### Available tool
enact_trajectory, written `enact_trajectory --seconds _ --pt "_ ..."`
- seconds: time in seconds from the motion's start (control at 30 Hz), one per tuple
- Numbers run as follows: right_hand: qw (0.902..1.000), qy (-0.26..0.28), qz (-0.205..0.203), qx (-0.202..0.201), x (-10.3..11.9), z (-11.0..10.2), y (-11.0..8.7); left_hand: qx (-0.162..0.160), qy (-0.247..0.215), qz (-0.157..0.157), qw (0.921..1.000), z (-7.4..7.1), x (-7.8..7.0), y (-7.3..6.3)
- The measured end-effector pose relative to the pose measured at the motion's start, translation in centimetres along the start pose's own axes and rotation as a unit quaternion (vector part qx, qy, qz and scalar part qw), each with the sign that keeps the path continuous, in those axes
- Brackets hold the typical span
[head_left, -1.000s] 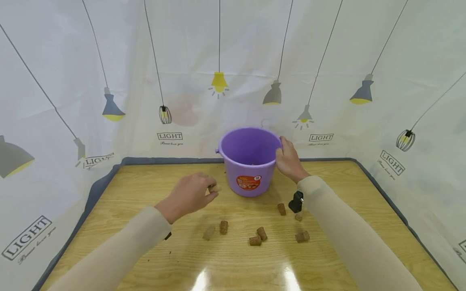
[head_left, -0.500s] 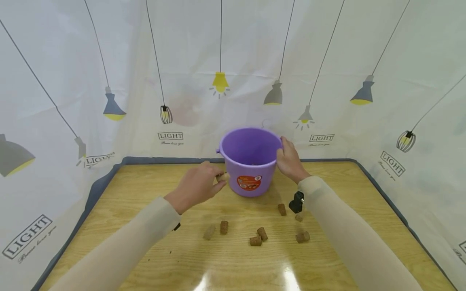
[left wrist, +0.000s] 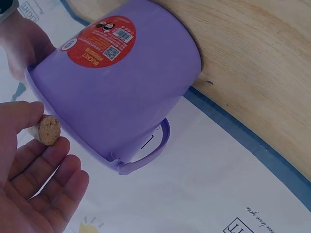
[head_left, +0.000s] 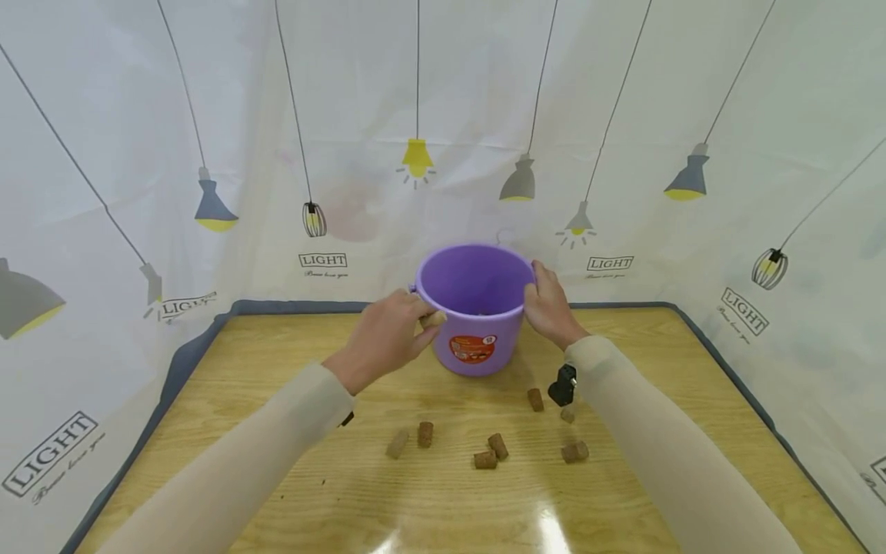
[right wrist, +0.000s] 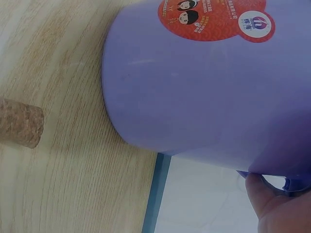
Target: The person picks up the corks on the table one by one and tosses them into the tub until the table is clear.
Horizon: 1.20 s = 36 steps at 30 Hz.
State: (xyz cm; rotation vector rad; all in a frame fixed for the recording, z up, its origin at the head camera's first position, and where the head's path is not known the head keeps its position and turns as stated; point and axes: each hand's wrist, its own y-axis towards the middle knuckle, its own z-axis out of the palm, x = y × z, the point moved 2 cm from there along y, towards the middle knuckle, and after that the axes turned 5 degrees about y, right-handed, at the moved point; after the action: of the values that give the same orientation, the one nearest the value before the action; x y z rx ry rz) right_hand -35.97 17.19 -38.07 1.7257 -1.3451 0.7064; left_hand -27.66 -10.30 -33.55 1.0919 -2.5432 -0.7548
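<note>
A purple bucket (head_left: 481,338) with a red sticker stands upright at the back of the wooden table. My left hand (head_left: 384,338) pinches a cork (left wrist: 48,130) between thumb and forefinger, close to the bucket's left front rim. Its other fingers are loosely bent in the left wrist view. At the bucket's right side my right hand (head_left: 551,308) grips the rim, with the thumb in front. The bottom of the bucket is mostly hidden; something small and dark shows there.
Several corks lie on the table (head_left: 360,492) in front of the bucket: a pale cork (head_left: 398,444), a brown cork (head_left: 425,435) and a cork (head_left: 535,399) near the right wrist among them. A white printed sheet (head_left: 360,92) borders the table's back and sides.
My left hand has moved right and slightly up, bringing the pinched cork to the bucket's rim. The right hand and the bucket have stayed in place.
</note>
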Motion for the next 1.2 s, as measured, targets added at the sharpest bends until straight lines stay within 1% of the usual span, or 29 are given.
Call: enact_trajectory --seconds 0.1,0.2,0.33,0.47,0.67,0.87,1.0,1.2 --pt "1.0000 -0.001 0.000 -0.001 0.0 0.1 0.1 -0.005 0.003 0.000 1.0000 -0.1 0.0 0.4" --pt "1.0000 -0.001 0.001 -0.004 0.1 0.2 0.0 -0.004 0.021 -0.002 0.9998 -0.2 0.0 0.9" --pt "1.0000 -0.002 0.000 -0.005 0.2 0.2 0.0 0.002 0.033 -0.007 0.9994 -0.1 -0.1 1.6" --pt "1.0000 0.000 0.000 -0.004 0.2 0.2 0.0 0.008 0.030 -0.009 0.9995 -0.1 0.0 2.3" --pt "1.0000 -0.002 -0.007 -0.006 0.1 0.1 0.1 -0.008 0.027 -0.008 0.9996 0.2 0.0 3.2" --pt "0.9999 -0.003 -0.008 -0.009 0.2 0.1 0.2 -0.012 0.024 -0.023 0.9994 0.7 0.4 3.7" --pt "0.9999 -0.006 -0.006 -0.009 0.2 0.1 0.1 -0.004 0.024 -0.034 0.9991 1.0 0.5 4.0" --pt "1.0000 -0.002 -0.005 -0.005 0.2 0.1 0.1 0.027 0.028 -0.049 0.9980 1.5 0.3 4.7"
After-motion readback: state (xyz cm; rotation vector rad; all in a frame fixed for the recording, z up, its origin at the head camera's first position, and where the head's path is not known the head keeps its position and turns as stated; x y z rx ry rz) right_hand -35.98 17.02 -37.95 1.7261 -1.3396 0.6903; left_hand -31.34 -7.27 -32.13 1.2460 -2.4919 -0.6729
